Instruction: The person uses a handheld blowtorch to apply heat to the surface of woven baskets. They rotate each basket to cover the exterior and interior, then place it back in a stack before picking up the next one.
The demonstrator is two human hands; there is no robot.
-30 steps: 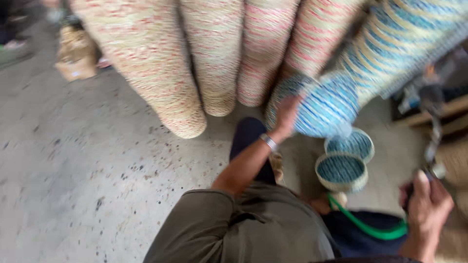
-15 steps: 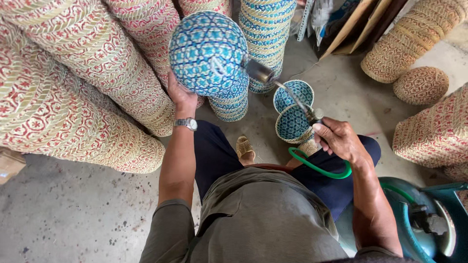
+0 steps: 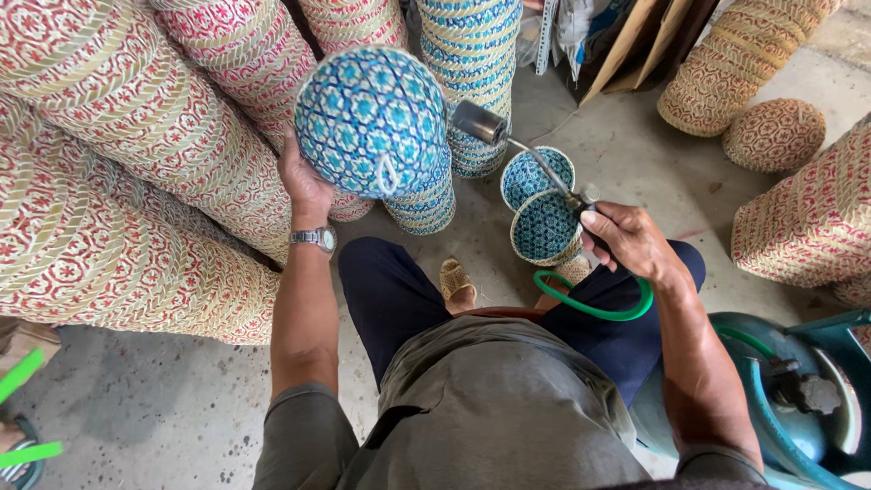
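My left hand [image 3: 304,186] holds up a round blue-and-white woven basket lid [image 3: 372,122], its patterned top and small loop facing me. My right hand [image 3: 631,240] grips the handle of a gas torch [image 3: 522,150]; its metal nozzle points at the lid's right edge, close to it. A green hose [image 3: 590,304] runs from the torch down over my lap to a blue gas cylinder [image 3: 780,399] at my right. Two small blue woven baskets [image 3: 543,204] stand open on the floor just below the torch.
Tall stacks of red-and-cream woven baskets [image 3: 136,154] lie at the left. A blue stack [image 3: 472,54] stands behind the lid. Tan and red baskets [image 3: 771,136] sit at the right, cardboard [image 3: 635,45] at the back. Another person's foot in a sandal [image 3: 18,445] shows bottom left.
The view swung from the floor onto the hands. The lid now sits higher and closer to me, and the torch nozzle has come up beside its right edge.
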